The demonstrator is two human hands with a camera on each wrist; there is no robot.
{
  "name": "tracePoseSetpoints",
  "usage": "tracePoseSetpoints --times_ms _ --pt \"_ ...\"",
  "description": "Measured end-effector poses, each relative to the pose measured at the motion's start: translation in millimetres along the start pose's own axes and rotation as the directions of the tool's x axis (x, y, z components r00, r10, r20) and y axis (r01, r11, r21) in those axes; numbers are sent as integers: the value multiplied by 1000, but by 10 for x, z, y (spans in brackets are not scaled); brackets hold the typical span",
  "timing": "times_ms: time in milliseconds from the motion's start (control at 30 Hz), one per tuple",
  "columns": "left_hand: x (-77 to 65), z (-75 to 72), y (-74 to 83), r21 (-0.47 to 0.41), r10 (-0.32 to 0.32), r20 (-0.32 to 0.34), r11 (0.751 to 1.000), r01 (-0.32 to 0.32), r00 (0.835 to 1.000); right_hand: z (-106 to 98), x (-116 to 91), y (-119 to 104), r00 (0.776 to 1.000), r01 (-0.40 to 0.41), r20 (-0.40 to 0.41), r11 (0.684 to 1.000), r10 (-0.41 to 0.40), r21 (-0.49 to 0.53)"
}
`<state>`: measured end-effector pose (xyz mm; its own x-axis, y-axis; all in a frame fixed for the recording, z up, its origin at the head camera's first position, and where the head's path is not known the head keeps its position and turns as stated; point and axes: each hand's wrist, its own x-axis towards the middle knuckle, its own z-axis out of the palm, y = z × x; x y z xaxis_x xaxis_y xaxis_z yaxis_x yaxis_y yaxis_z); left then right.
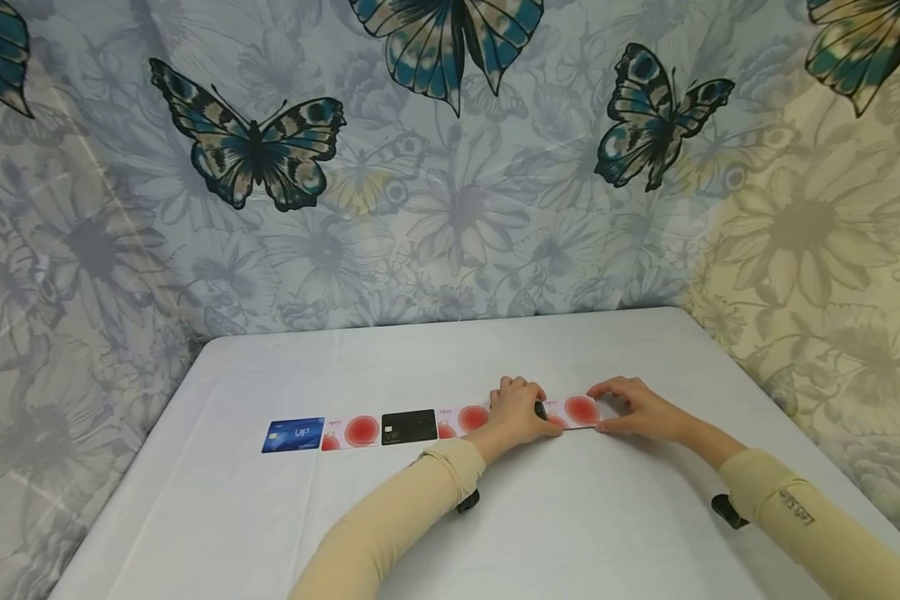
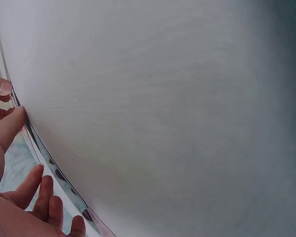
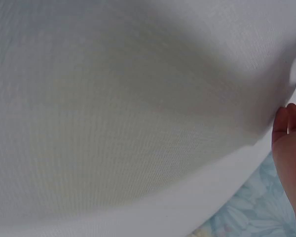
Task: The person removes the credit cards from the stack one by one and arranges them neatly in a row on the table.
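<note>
Near the right end of a row of cards, my left hand (image 1: 521, 412) spans the left end of a white-and-pink card (image 1: 579, 410) with red circles, thumb at the near edge and forefinger at the far edge. Its other fingers arch over a black card (image 1: 541, 409), mostly hidden beneath the hand. Thumb and fingers of my right hand (image 1: 637, 408) grip the same pink card at its right end. In the left wrist view, the left hand (image 2: 19, 197) appears low at the left. The right wrist view catches the right hand (image 3: 288, 143) at its edge.
Leftward the row continues with another white-and-pink card (image 1: 472, 418), a black VIP card (image 1: 408, 427), a third pink card (image 1: 351, 432) and a blue VIP card (image 1: 292, 435). All lie on a white-covered table (image 1: 195, 500). A butterfly-patterned cloth (image 1: 435, 217) hangs behind.
</note>
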<state>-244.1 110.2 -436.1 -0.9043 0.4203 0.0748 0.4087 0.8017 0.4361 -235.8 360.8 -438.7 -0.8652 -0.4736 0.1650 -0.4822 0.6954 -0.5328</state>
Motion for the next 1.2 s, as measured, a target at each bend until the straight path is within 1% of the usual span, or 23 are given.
tracePoseSetpoints --times_ms 200,433,600,800,967,1067,1200 --pt "-7 20 -20 -24 -7 6 1000 7 1000 -6 1 -19 1000 -4 19 1000 3 22" --pt "-11 18 -28 -32 -4 7 999 5 1000 -5 5 -16 998 -46 45 998 45 30" --pt "-24 8 -20 -26 -4 13 1000 4 1000 -6 -6 -12 997 -56 46 998 55 34" --pt "-18 33 -5 -9 -2 19 1000 2 1000 -10 -28 -12 997 -55 48 997 52 51" --pt "-17 35 -2 -6 -2 22 1000 2 1000 -9 -18 -4 998 -54 36 998 53 31" --pt "-39 14 -12 -4 8 35 1000 -8 999 19 16 -39 998 -58 20 998 58 8" --pt "-91 -51 -67 1 43 29 999 -43 999 101 133 -184 997 -77 1 997 77 10"
